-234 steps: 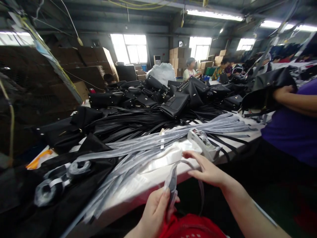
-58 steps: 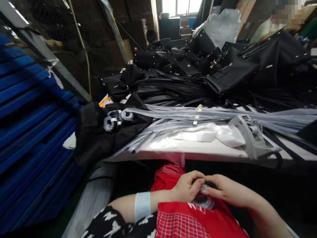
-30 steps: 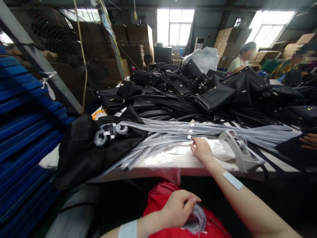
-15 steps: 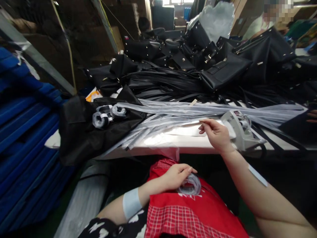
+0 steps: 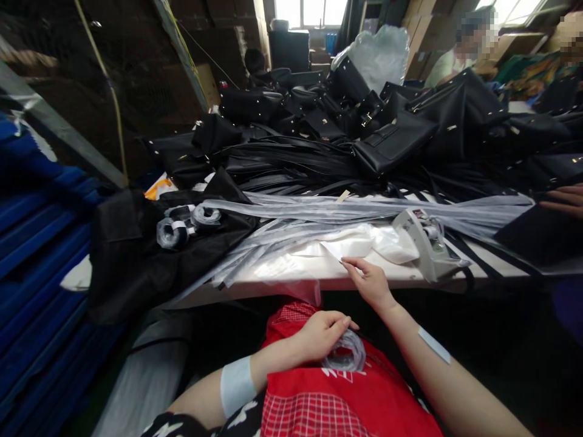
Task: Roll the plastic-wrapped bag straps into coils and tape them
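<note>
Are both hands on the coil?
No, only the left hand is on the coil; the right hand, well apart from it, pinches a white strip.

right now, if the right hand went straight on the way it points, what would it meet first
Past the thin white strip that the right hand pinches, probably the glossy white plastic sheeting on the white table; depth is unclear.
</note>
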Demonstrator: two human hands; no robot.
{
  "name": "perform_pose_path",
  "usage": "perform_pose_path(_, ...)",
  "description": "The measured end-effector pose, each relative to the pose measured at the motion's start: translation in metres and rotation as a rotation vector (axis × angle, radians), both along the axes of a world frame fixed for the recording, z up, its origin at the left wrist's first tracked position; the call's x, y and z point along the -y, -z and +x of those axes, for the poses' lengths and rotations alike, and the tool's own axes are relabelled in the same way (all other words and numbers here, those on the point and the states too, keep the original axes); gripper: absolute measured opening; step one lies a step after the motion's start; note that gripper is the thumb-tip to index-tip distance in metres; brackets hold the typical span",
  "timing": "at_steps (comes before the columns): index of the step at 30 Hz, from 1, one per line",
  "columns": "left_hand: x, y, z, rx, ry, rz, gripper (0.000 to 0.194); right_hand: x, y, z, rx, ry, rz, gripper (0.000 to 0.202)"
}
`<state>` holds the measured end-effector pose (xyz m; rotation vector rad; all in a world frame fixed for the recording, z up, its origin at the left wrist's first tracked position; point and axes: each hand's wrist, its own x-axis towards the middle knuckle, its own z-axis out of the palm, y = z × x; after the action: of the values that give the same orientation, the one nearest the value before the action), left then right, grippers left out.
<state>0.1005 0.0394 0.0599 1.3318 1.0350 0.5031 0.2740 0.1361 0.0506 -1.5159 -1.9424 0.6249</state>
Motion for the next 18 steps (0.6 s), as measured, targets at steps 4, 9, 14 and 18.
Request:
perform_pose_path(4, 0.002, 0.001, -0.003, -0.002, -0.033, 0.013, 0.055, -0.013, 0.006, -0.016, 0.131, -0.084, -0.067, 0.024)
perform_pose_path(9, 0.002, 0.004, -0.005, 0.007, -0.047, 0.017, 0.056, -0.029, 0.013, -0.018, 0.270, -0.094, -0.181, 0.024)
perform_pose_path(14, 0.000, 0.005, -0.002, -0.006, -0.032, 0.016, 0.053, -0.034, 0.013, -0.018, 0.300, -0.065, -0.258, 0.024)
perform_pose_path(18, 0.001, 0.003, -0.001, 0.005, -0.028, 0.008, 0.051, -0.034, 0.010, -0.018, 0.289, -0.063, -0.297, 0.022)
